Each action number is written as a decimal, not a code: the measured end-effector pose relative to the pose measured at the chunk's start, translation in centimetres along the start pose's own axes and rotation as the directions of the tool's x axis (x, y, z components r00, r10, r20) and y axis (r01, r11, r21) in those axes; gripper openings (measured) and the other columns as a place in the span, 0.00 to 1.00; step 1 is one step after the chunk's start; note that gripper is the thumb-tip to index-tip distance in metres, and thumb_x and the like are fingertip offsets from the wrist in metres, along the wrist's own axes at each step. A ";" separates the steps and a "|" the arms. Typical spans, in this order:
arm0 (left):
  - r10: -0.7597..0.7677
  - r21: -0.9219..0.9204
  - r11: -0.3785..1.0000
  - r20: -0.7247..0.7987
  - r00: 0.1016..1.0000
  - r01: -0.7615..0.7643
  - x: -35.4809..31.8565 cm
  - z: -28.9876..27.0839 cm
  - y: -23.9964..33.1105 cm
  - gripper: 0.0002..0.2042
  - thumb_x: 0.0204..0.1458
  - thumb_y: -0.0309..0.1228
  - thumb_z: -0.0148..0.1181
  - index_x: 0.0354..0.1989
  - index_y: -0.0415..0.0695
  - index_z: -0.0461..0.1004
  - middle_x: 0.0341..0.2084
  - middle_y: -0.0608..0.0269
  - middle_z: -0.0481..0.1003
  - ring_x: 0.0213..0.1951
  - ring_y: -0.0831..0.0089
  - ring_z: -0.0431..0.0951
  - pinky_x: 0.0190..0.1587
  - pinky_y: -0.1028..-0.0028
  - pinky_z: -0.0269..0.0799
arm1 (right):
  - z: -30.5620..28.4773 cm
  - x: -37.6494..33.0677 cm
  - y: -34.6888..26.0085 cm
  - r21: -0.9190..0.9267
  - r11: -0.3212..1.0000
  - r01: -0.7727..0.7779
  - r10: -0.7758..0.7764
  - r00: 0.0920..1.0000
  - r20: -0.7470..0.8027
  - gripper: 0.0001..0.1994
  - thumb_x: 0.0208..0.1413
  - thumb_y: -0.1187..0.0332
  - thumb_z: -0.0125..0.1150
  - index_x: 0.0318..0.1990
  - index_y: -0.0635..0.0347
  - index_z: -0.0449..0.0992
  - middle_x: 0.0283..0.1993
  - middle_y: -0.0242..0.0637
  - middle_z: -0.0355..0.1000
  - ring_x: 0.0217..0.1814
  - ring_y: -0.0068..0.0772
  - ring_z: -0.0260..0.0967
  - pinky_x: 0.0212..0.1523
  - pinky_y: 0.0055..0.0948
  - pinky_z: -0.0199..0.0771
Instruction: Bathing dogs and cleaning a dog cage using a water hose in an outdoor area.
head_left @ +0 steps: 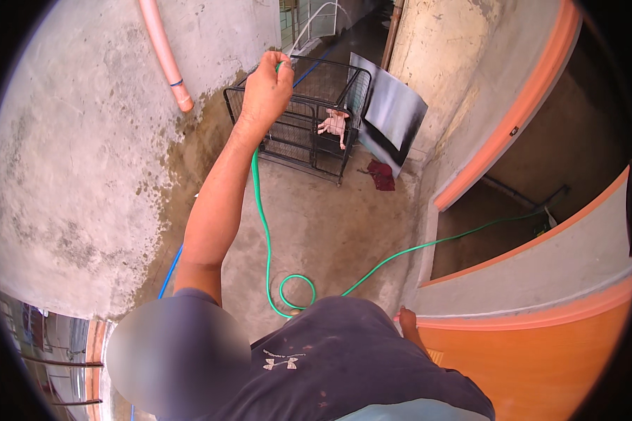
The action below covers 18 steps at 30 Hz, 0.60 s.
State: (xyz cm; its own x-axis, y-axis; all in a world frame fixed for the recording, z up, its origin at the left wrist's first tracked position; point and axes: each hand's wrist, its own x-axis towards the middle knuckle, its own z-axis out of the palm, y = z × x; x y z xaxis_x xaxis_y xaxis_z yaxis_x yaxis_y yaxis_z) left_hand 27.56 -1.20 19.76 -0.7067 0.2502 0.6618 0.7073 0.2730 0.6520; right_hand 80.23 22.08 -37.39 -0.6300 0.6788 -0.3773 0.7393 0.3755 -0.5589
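My left hand (268, 83) is stretched out far ahead, its fingers wrapped round the end of a green garden hose (261, 203). A thin arc of water (309, 21) leaves the hose end and curves away over the far side. Beyond the hand stands a black wire cage (291, 130), with a small pale dog (335, 126) showing through its bars. Low at my right side is my right hand (406, 321), partly hidden by my shirt. How its fingers lie, or whether they hold anything, is not clear.
The hose loops on the wet concrete floor (330, 210) and runs through a doorway at right. A dark, shiny panel (395, 116) leans behind the cage, near a dark red cloth (381, 175). An orange pipe (165, 56) runs down the stained left wall; a blue hose (170, 270) lies below.
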 end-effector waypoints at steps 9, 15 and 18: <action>0.034 0.008 0.999 -0.015 0.999 -0.034 -0.5 0.0 -0.5 0.12 0.57 0.36 0.47 0.43 0.43 0.68 0.29 0.43 0.76 0.36 0.44 0.77 0.41 0.57 0.71 | -0.6 -1.1 -0.7 -0.054 0.998 0.026 -0.026 1.000 0.001 0.22 0.63 0.60 0.35 0.27 0.63 0.74 0.21 0.41 0.76 0.32 0.43 0.74 0.42 0.37 0.70; 0.018 0.020 1.000 0.032 0.999 -0.018 -1.1 0.5 -1.0 0.12 0.57 0.36 0.46 0.44 0.43 0.68 0.29 0.44 0.76 0.37 0.44 0.77 0.42 0.57 0.71 | 0.7 -0.6 1.1 0.028 0.999 -0.018 0.018 1.000 0.013 0.25 0.64 0.57 0.35 0.29 0.66 0.75 0.22 0.42 0.77 0.31 0.40 0.75 0.43 0.34 0.70; 0.039 0.016 0.999 0.001 0.999 -0.039 -1.3 1.1 -1.4 0.13 0.57 0.36 0.47 0.45 0.42 0.70 0.21 0.50 0.74 0.27 0.59 0.77 0.37 0.66 0.71 | 1.6 -0.2 2.6 0.028 0.999 -0.017 0.017 1.000 -0.013 0.25 0.64 0.56 0.35 0.29 0.66 0.75 0.22 0.42 0.77 0.31 0.40 0.75 0.42 0.35 0.70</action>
State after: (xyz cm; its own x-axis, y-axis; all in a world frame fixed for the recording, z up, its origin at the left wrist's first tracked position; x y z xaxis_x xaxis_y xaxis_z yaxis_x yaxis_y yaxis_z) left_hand 27.50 -0.85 17.59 -0.6786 0.2614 0.6864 0.7340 0.2778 0.6198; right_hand 81.90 21.89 -39.87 -0.6138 0.6935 -0.3771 0.7429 0.3458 -0.5732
